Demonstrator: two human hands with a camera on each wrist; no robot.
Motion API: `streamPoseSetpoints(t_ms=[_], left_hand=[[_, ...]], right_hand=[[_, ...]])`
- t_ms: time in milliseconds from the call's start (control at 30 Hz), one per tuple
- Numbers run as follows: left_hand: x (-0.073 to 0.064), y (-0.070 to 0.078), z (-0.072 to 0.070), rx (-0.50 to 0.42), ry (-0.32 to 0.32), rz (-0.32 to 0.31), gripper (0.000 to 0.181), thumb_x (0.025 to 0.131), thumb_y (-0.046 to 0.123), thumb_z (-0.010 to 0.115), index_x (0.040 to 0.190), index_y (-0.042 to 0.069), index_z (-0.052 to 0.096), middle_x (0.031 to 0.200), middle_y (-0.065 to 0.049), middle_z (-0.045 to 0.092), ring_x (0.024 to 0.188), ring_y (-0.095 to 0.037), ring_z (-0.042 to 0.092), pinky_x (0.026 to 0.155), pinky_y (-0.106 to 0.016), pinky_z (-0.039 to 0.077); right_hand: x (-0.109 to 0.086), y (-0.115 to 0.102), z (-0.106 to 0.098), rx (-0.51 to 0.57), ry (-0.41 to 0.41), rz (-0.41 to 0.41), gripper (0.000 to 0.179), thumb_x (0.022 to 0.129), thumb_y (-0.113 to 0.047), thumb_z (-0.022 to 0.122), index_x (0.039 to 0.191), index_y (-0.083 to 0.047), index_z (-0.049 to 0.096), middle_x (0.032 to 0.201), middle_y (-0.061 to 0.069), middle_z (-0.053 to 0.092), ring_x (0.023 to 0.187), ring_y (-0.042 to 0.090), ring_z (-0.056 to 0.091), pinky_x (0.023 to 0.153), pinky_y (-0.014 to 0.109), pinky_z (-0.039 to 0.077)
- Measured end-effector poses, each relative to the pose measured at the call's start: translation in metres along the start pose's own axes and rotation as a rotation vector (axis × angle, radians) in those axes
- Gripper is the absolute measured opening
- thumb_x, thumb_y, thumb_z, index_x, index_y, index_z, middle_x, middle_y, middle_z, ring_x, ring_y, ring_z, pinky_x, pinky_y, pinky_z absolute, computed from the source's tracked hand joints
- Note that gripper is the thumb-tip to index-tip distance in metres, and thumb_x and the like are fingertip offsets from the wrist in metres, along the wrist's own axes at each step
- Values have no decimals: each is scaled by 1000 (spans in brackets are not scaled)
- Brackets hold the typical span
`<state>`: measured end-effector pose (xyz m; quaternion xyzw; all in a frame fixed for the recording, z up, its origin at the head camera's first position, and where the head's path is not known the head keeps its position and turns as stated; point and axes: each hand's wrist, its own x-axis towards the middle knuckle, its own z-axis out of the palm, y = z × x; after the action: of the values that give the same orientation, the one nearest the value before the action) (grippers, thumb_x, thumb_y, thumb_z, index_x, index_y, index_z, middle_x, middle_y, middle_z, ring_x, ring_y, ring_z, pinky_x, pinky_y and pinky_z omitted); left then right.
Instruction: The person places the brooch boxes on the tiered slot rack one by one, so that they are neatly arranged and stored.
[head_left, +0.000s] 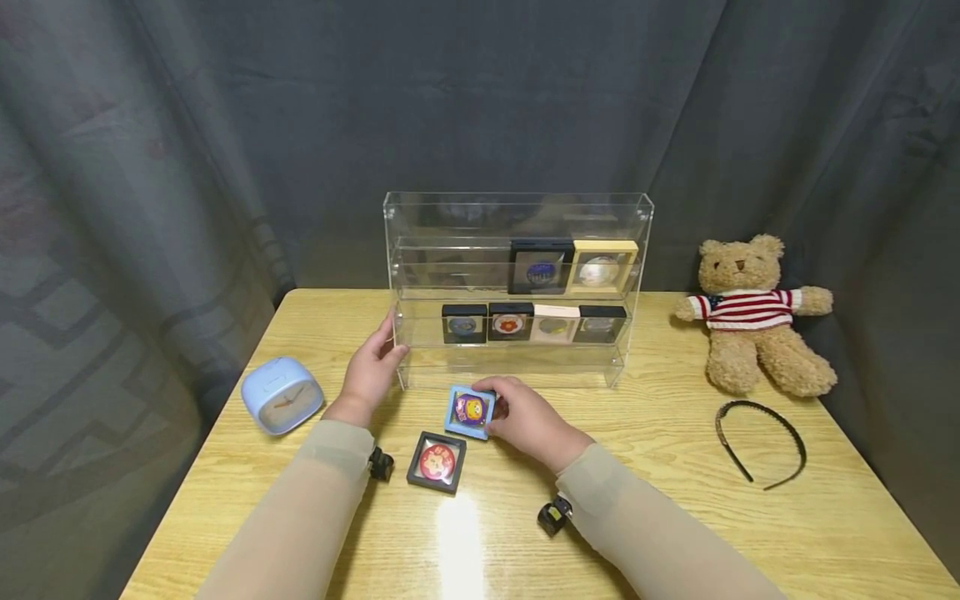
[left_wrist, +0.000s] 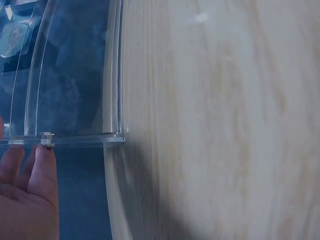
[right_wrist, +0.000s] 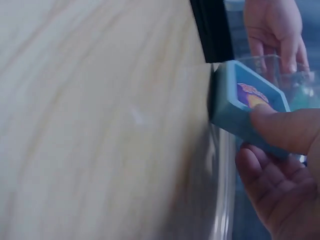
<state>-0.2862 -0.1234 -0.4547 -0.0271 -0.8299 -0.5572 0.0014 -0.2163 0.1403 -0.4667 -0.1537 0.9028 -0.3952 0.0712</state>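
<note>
My right hand [head_left: 528, 422] pinches a light-blue square display frame [head_left: 456, 423] by its right side, thumb on its front in the right wrist view. Inside it is a purple-and-yellow round badge. The frame is held in front of a clear acrylic display rack [head_left: 465, 357]. My left hand [head_left: 371, 371] grips the rack's left side panel, fingers on the outer side near a small screw [left_wrist: 46, 139]. Nearer to me lies a black display frame [head_left: 413, 473] with a red badge, flat on the table.
Several display frames stand on the rack's tiers, among them a yellow one [head_left: 632, 250] and a pink one [head_left: 555, 335]. A blue clock [head_left: 279, 379] is at the left. To the right are a teddy bear [head_left: 738, 350] and a black headband [head_left: 799, 446]. Dark curtains [head_left: 480, 100] hang behind.
</note>
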Motion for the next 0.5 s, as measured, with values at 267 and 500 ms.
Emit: streamPoseSetpoints(t_ms=[267, 500], left_hand=[[1, -1, 0, 20, 3, -2, 65, 102, 22, 58, 153, 46, 26, 157, -4, 35, 134, -29, 45, 108, -44, 41], [0, 1, 0, 11, 3, -9, 64, 102, 24, 58, 152, 48, 27, 157, -2, 35, 135, -27, 44, 107, -43, 42]], right_hand=[[-10, -1, -18, 50, 126, 26, 31, 91, -10, 73, 119, -24, 69, 104, -7, 64, 90, 12, 60, 80, 33, 54], [-12, -6, -58, 13, 231, -31, 43, 92, -5, 69, 134, -11, 63, 116, 5, 65, 99, 19, 63, 85, 36, 56]])
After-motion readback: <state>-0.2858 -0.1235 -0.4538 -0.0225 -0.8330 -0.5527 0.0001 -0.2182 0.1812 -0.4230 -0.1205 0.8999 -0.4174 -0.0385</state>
